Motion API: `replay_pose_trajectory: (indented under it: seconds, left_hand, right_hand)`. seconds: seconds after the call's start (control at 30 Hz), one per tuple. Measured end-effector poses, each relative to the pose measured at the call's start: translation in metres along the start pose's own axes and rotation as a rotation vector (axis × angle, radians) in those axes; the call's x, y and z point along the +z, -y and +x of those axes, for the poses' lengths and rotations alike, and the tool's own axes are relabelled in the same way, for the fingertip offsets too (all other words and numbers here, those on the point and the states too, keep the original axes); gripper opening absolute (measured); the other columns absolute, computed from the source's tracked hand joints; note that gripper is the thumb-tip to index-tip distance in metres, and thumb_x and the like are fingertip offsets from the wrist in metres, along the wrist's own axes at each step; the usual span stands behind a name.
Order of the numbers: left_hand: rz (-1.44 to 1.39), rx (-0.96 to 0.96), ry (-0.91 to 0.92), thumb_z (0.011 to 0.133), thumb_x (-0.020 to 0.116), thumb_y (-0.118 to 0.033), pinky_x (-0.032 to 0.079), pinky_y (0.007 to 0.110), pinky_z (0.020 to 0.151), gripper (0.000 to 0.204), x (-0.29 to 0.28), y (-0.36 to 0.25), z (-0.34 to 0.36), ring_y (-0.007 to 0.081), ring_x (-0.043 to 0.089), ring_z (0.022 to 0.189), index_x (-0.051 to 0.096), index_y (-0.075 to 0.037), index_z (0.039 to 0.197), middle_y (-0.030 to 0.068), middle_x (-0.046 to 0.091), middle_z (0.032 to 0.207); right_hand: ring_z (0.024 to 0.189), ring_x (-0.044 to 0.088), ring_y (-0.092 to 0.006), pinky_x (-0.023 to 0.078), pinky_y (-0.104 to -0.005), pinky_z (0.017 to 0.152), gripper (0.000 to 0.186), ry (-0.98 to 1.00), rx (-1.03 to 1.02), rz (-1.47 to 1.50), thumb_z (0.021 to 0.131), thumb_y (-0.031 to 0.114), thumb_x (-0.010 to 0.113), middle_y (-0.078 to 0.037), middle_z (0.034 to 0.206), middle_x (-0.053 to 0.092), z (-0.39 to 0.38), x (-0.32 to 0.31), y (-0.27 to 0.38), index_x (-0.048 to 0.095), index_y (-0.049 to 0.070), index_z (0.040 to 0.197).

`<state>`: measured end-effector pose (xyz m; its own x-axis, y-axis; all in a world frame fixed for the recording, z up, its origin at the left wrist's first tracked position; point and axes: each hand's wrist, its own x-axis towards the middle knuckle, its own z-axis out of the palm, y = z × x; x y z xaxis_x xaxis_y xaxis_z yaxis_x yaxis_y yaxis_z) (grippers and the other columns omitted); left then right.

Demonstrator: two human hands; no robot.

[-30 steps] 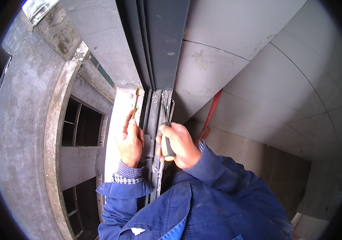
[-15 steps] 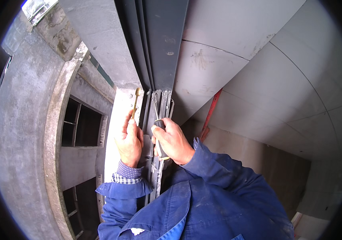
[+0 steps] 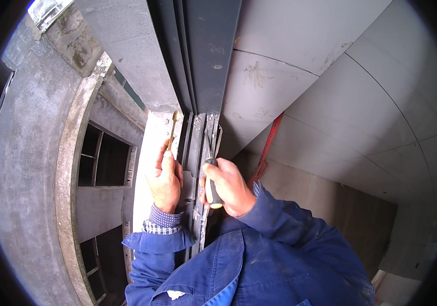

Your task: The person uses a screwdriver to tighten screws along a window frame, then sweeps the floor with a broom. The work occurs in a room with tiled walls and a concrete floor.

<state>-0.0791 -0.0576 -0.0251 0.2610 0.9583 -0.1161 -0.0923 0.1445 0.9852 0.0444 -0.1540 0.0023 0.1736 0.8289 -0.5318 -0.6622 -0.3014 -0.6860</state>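
Note:
My left hand is closed around a thin brass-coloured tool with a small spoon-like end that points away from me, over the bright ledge. My right hand grips a screwdriver by its black and yellow handle. The screwdriver's shaft slants away from me into the grooved metal bottom track, beside some pale crumbly debris. Exactly where its tip touches is hard to make out.
A dark grey upright frame rises from the track's far end. Light panels stand to the right, with a red bar by them. At left, beyond the bright ledge, a concrete wall has dark window openings.
My right hand has moved right and a little toward me with the screwdriver, whose shaft now lies further right in the track. My left hand has hardly moved.

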Motion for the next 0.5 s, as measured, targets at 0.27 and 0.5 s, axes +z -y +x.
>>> replay_pose_trajectory:
  seconds: [0.27, 0.5]
  left_hand:
    - [0.007, 0.001, 0.009, 0.108, 0.057, -0.019, 0.028, 0.022, 0.039, 0.043, 0.001, -0.005, -0.001, 0.0037, 0.037, 0.041, 0.057, 0.005, 0.144, -0.0025, 0.049, 0.055]
    - [0.018, 0.003, 0.012, 0.108, 0.056, -0.018, 0.028, 0.022, 0.039, 0.043, -0.001, -0.003, 0.000, 0.0040, 0.038, 0.041, 0.057, 0.005, 0.144, -0.0024, 0.050, 0.056]
  right_hand:
    - [0.052, 0.062, -0.0210, 0.052, -0.0363, 0.043, 0.020, -0.061, -0.089, -0.042, 0.104, 0.023, 0.057, -0.009, 0.080, 0.060, 0.031, 0.002, 0.006, 0.050, 0.004, 0.103]
    - [0.049, 0.061, -0.0184, 0.052, -0.0339, 0.044, 0.020, -0.020, -0.115, -0.143, 0.104, 0.021, 0.059, -0.008, 0.076, 0.060, 0.021, 0.002, 0.006, 0.049, 0.004, 0.104]
